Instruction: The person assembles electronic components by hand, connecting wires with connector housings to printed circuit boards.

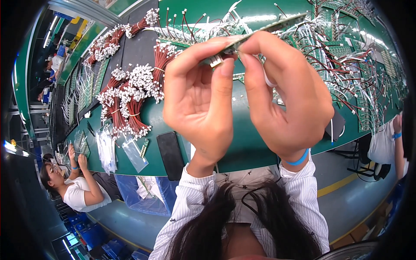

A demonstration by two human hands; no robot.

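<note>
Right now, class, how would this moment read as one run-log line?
left hand: pinching circuit board | right hand: pinching same board | board: tilted, above green table | on table: red-brown wire bundles, white connectors

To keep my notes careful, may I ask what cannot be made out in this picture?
In the head view:
Circuit board: layout unclear, tilted nearly edge-on, partly covered by left hand and right hand.
Far-right co-worker: head cut off by the fisheye edge.
White connectors: contacts too small.

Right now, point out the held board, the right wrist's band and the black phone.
Board (279,25): head view, toward its upper-right end.
Band (299,161): head view, its visible middle.
Phone (170,156): head view, middle of its black face.
</note>
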